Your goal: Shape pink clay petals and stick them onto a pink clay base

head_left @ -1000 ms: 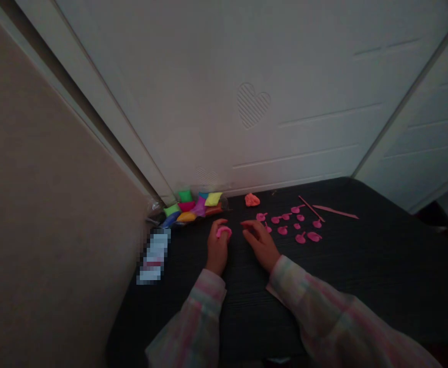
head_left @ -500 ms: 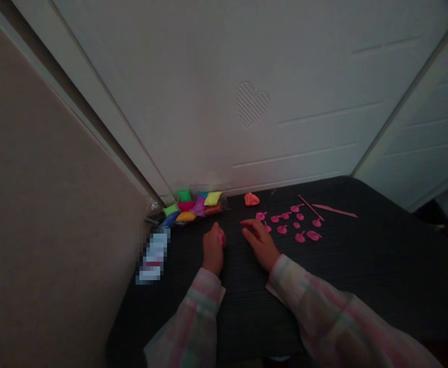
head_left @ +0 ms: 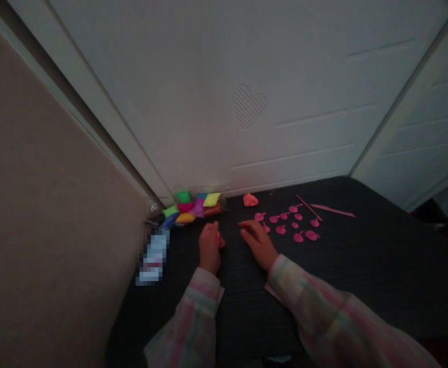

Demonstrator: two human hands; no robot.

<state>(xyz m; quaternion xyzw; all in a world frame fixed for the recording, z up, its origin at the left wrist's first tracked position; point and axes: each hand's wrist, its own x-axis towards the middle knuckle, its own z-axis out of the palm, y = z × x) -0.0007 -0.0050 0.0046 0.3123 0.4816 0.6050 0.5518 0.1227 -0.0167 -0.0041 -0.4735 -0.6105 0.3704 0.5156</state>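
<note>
My left hand (head_left: 210, 246) is closed, its fingers wrapped round a lump of pink modelling clay (head_left: 219, 238) that shows only at the edge of the fist. Across a gap of dark table, my right hand (head_left: 259, 242) is open, fingers loosely curved and the thumb apart, with nothing visible in it. Just past its fingers lie several small flat pink clay pieces (head_left: 299, 236), many with a thin stem. An orange-pink clay lump (head_left: 250, 200) sits behind them near the wall panel.
Colourful clay packets (head_left: 185, 207) in clear plastic lie at the back left. In front of them is a blurred-out pale item (head_left: 154, 258). A thin pink stick (head_left: 309, 208) and a flat pink tool (head_left: 333, 210) rest at the right on the black table (head_left: 361, 276). White panels (head_left: 193, 102) stand behind.
My left hand has turned slightly, and less of the pink clay's top shows between its fingers. The right hand keeps nearly the same pose. The whole view has shifted a little.
</note>
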